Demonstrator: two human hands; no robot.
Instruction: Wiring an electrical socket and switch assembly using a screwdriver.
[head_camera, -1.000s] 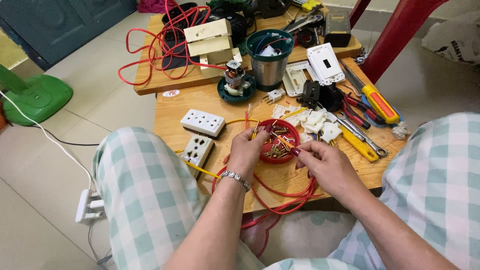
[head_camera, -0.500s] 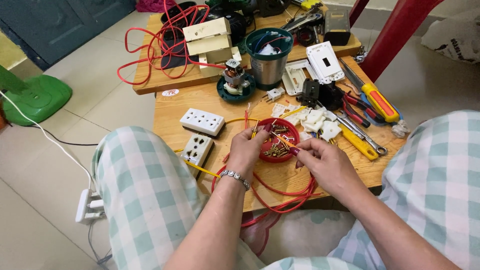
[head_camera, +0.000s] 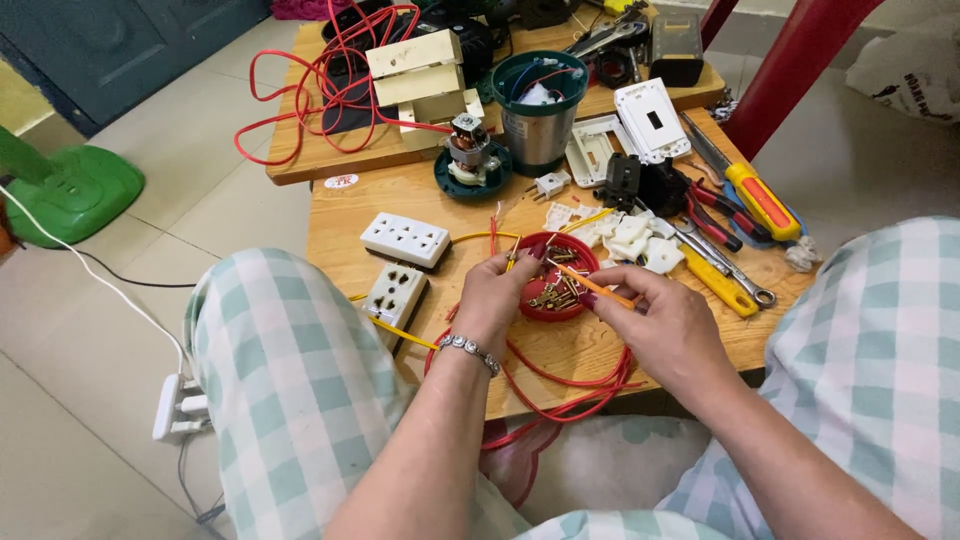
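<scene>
Over the red dish (head_camera: 556, 290) of brass screws, I watch my left hand (head_camera: 500, 300) pinch a small part at the rim while my right hand (head_camera: 665, 320) grips an orange wire (head_camera: 600, 290); a nudge could tip the dish and scatter its screws.

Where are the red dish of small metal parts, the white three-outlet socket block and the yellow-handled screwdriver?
red dish (head_camera: 560, 308): head view, on its front rim.
white socket block (head_camera: 405, 240): head view, on its top face.
yellow-handled screwdriver (head_camera: 762, 200): head view, on the handle.
</scene>
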